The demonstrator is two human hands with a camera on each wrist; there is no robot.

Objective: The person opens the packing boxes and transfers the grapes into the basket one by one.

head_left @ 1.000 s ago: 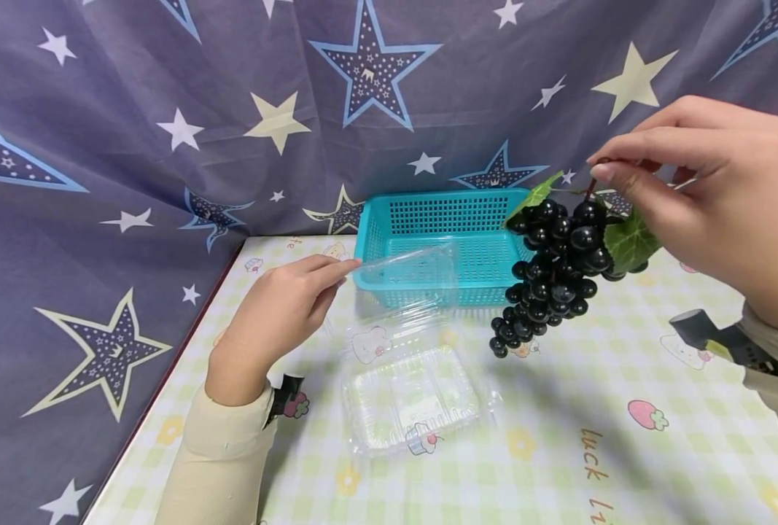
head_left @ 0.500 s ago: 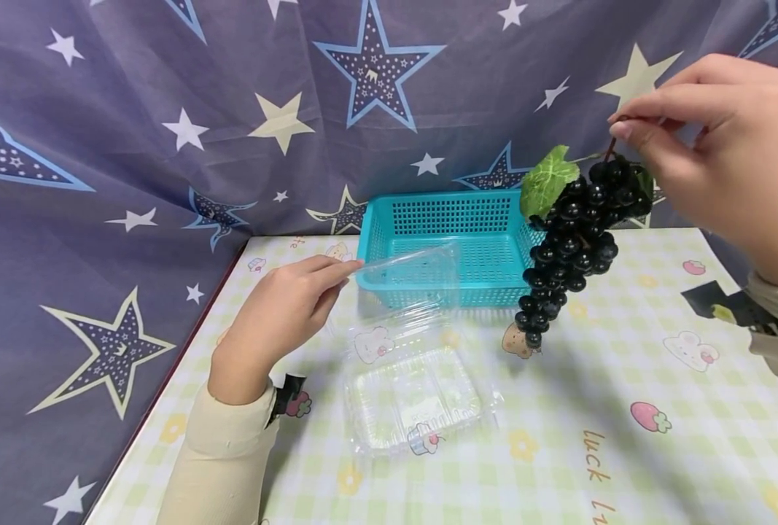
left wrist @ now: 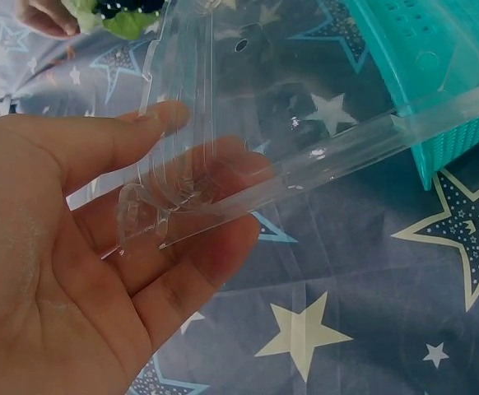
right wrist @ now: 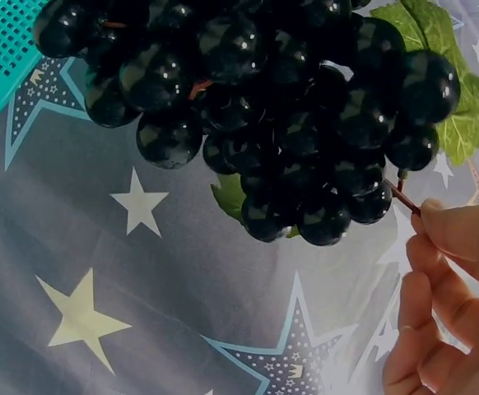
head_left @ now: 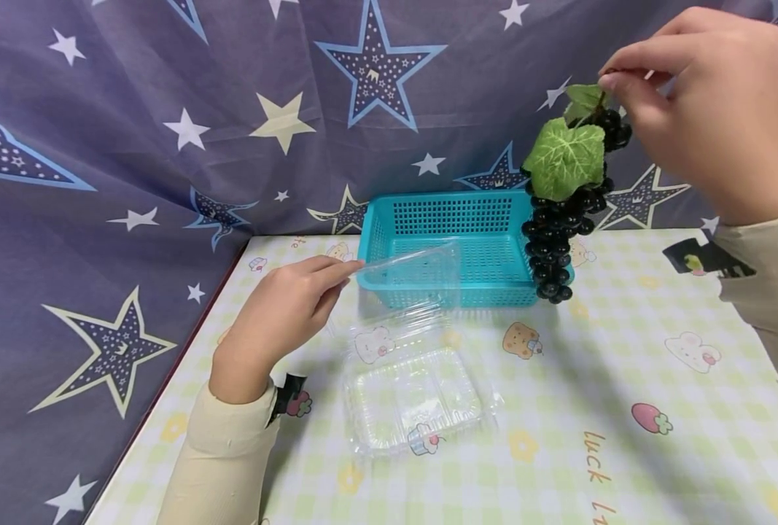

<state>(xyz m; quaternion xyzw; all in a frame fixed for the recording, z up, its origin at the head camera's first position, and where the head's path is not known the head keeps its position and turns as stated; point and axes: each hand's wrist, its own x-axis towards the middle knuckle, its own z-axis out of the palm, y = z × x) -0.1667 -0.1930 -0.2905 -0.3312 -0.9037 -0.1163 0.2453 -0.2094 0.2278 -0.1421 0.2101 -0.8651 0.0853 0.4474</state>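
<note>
My right hand [head_left: 717, 102] pinches the stem of a bunch of black grapes [head_left: 553, 240] between thumb and forefinger. The bunch hangs in the air over the right end of the teal basket, and a green leaf [head_left: 566, 159] covers part of it. In the right wrist view the thin stem [right wrist: 402, 197] runs to the fingertips. My left hand [head_left: 280, 313] holds the raised lid [head_left: 421, 273] of a clear plastic clamshell box by its left corner. The box's base [head_left: 421, 401] lies on the table. In the left wrist view, thumb and fingers are around the lid's corner [left wrist: 174, 193].
A teal perforated basket [head_left: 454, 295] stands at the back of the table, directly behind the clear box. The tablecloth [head_left: 625, 328] is checked and printed with small pictures. A dark curtain [head_left: 231, 73] with stars hangs behind the table and along its left side.
My right hand has risen, lifting the grapes from above the table at the basket's front right to higher over its right end. The bunch has turned, bringing the leaf forward. My left hand stays put.
</note>
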